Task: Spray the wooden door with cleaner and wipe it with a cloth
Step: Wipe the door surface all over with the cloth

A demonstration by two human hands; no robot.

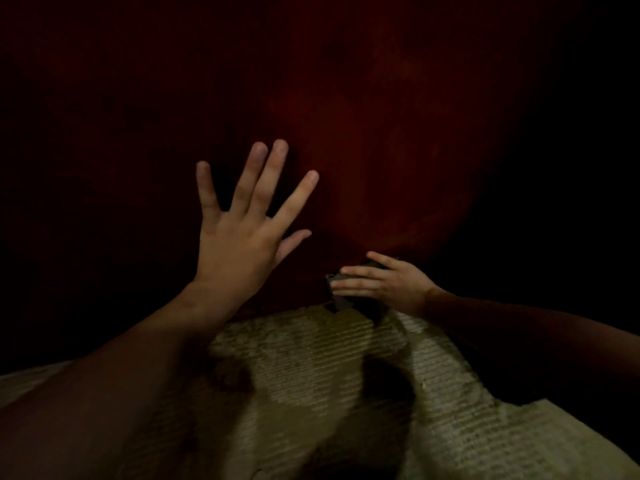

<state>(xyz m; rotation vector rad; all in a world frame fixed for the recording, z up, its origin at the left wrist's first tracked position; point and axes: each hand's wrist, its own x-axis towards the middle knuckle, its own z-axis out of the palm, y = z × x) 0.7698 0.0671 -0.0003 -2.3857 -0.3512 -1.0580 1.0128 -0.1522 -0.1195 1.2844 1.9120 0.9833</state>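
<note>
The dark reddish wooden door [374,133] fills the upper part of the head view, dimly lit. My left hand [242,233] lies flat against it with its fingers spread wide. Lower and to the right, my right hand [381,282] presses a dark cloth [349,301] against the bottom of the door with straight fingers. The cloth shows only in part under the fingers. No spray bottle is in view.
A ribbed, stained pale floor [346,368] runs up to the foot of the door. Dark shadows fall across it. The sides of the view are too dark to read.
</note>
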